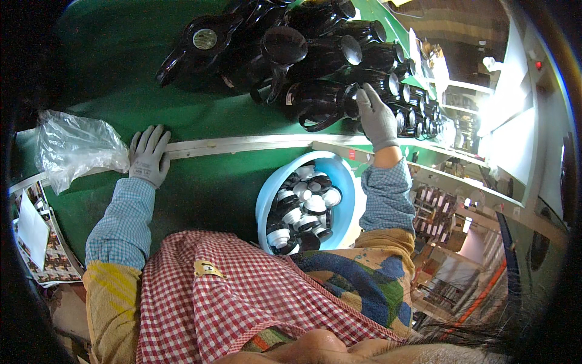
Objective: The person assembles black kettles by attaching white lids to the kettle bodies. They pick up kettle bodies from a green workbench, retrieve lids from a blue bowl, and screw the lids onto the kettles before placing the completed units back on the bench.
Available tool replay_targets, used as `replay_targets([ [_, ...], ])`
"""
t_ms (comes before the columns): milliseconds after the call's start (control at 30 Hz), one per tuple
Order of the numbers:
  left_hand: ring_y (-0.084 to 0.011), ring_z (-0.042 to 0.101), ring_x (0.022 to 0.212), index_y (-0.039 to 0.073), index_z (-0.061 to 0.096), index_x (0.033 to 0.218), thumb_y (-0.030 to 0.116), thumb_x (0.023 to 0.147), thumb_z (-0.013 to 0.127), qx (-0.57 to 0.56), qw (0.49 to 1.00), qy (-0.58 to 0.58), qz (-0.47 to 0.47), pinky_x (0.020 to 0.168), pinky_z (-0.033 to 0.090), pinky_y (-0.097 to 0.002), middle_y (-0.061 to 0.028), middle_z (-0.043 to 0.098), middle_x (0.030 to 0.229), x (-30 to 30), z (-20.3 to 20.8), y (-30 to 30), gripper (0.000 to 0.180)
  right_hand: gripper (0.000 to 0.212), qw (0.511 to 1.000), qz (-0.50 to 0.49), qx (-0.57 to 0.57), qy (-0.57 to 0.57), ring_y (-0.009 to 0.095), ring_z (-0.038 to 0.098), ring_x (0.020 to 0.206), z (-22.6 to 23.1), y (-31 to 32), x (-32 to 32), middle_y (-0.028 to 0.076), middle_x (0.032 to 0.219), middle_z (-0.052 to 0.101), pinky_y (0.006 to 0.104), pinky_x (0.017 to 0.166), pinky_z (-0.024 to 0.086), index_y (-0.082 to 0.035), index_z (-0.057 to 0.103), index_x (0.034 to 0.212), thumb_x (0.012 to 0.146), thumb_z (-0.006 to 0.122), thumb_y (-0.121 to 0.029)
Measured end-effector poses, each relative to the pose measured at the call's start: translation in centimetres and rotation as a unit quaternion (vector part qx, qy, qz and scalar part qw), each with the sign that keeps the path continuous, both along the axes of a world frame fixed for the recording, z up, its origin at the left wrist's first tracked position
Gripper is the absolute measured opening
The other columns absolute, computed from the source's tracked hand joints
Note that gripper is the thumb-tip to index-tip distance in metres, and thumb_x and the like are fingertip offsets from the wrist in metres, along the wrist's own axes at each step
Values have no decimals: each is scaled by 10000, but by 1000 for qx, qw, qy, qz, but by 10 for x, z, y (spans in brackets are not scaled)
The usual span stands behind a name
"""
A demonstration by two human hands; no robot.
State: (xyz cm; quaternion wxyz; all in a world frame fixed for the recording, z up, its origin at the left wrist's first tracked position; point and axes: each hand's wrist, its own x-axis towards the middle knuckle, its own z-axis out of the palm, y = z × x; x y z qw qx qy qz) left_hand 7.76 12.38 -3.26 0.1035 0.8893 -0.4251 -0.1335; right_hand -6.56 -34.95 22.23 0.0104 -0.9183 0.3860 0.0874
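Left hand (148, 159), gloved, rests flat across the pale strip (209, 147) of the green bench (200, 115); fingers slightly spread, holding nothing. Clear plastic bag (76, 145) just beside. Right hand (377, 118), gloved, is at one end of a black jug (318, 100) on the bench; fingers close together, grip cannot be told. Blue basin (262, 209) holds black and white caps (314, 204).

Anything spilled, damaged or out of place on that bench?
No spill or damage shows. The crumpled clear bag beside the left hand lies across the pale rail, which looks slightly stray.
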Motion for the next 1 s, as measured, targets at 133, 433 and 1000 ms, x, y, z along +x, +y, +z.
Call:
replay_targets([
  [133, -270, 316, 1483, 176, 442, 1487, 272, 922, 612, 7, 1000, 4, 0, 1249, 192, -519, -72, 381, 1582, 0, 0, -1, 598, 708, 995, 47, -67, -65, 401, 648, 1150, 3, -5, -8, 232, 1221, 681, 479, 959, 507, -129, 562, 1424, 998, 386, -666],
  [433, -296, 303, 1487, 167, 435, 1493, 259, 910, 599, 0, 1000, 17, -5, 1247, 180, -522, -86, 380, 1583, 1, 1, -1, 612, 826, 970, 234, -19, -65, 356, 553, 1303, -10, -21, -18, 222, 1427, 555, 430, 1045, 465, -58, 444, 1497, 866, 687, -531],
  [1000, -272, 286, 1498, 184, 425, 1497, 271, 919, 610, 8, 1000, 4, 4, 1252, 168, -515, -75, 349, 1600, -1, -1, 1, 613, 825, 987, 63, -14, 149, 373, 663, 1144, 2, 10, 29, 224, 1227, 683, 443, 992, 522, -42, 463, 1472, 832, 719, -494],
])
